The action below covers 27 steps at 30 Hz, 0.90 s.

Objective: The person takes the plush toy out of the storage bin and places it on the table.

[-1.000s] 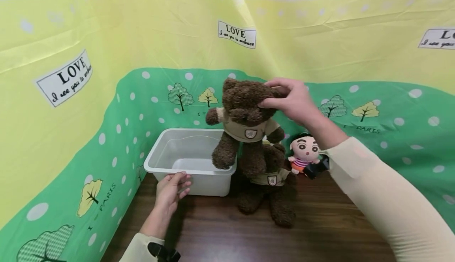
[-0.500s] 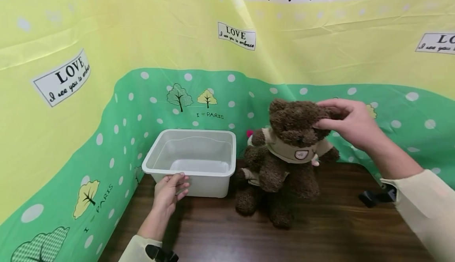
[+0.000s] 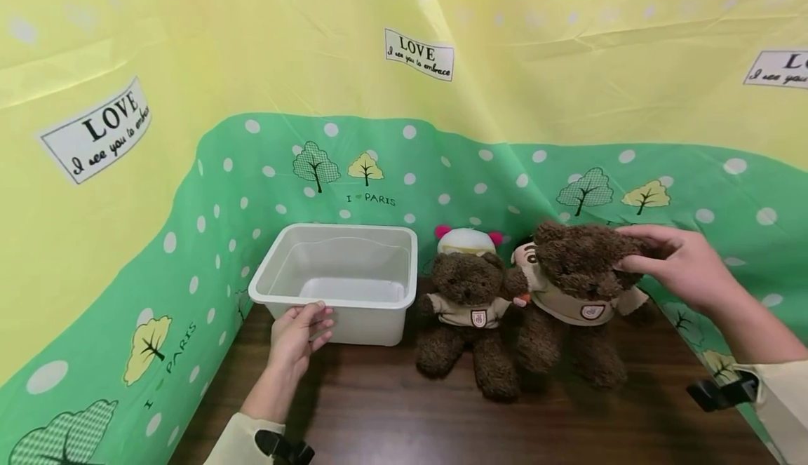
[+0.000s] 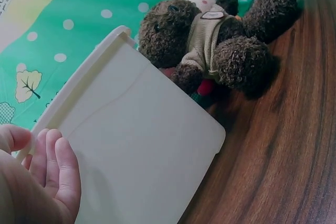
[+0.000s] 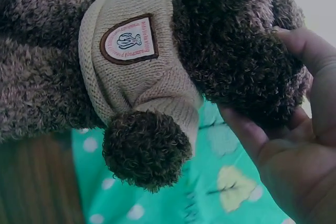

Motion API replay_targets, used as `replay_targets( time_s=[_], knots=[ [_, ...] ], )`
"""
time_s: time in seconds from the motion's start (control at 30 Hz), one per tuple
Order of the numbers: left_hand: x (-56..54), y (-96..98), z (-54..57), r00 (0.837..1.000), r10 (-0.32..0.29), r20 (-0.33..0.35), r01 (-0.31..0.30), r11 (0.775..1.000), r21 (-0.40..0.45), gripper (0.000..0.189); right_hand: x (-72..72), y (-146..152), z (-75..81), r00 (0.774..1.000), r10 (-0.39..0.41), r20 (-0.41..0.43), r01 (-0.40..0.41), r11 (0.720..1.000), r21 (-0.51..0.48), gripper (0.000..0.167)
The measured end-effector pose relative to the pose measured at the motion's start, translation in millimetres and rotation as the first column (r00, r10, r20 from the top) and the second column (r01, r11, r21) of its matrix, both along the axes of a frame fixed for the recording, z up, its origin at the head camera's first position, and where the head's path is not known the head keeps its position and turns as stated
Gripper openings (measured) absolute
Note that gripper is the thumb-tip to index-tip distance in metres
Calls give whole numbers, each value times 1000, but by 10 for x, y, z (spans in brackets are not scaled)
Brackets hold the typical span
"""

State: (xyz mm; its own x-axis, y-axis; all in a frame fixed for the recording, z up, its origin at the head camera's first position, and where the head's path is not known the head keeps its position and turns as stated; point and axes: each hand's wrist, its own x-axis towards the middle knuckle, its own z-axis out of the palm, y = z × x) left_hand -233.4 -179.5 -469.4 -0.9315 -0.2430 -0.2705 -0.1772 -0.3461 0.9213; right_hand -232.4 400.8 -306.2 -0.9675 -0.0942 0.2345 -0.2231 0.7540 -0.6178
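Note:
My right hand [image 3: 684, 265] grips the head of a brown teddy bear [image 3: 583, 304] in a beige knit sweater with a shield badge. In the right wrist view the thumb and fingers close round the side of this bear's head [image 5: 241, 51]. My left hand [image 3: 298, 335] pinches the front rim of a pale grey plastic bin [image 3: 372, 323], thumb on top and fingers below the lip. Inside, the bin shows only its bare floor. A second, similar teddy bear [image 3: 470, 318] sits just right of the bin, facing me.
Behind the seated bear stands a white-topped plush toy [image 3: 467, 240] with pink ears. A doll-like plush [image 3: 525, 254] is mostly hidden behind the held bear. Printed fabric [image 3: 353, 139] walls the back and sides of the dark wooden table [image 3: 379, 409].
My right hand has carried the held bear from over the bin rightward and down, beside the seated bear, uncovering the bin and the pink-eared plush. My left hand has stayed at the rim.

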Motion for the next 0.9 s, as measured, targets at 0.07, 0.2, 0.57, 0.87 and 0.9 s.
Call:
replay_targets(
  time_s=[0.07, 0.2, 0.57, 0.87, 0.9],
  knots=[
    [-3, -2, 0, 1000, -3, -5, 3, 1000, -5, 20, -14, 103, -110, 1000, 10, 9, -10, 1000, 1, 48],
    [-7, 2, -8, 1000, 8, -6, -8, 1000, -1, 19, -42, 264, -367, 999, 53, 12, -52, 998, -30, 45],
    [-6, 3, 3, 1000, 13, -4, -13, 1000, -1, 20, -142, 344, -951, 994, 96, 47, -92, 992, -82, 49],
    [13, 11, 11, 1000, 18, -3, -18, 1000, -11, 19, -173, 296, -1260, 972, 176, 153, -165, 983, -79, 55],
    [15, 10, 14, 1000, 21, -1, -21, 1000, -8, 18, -182, 294, -1281, 968, 180, 176, -166, 982, -93, 56]
  ],
)
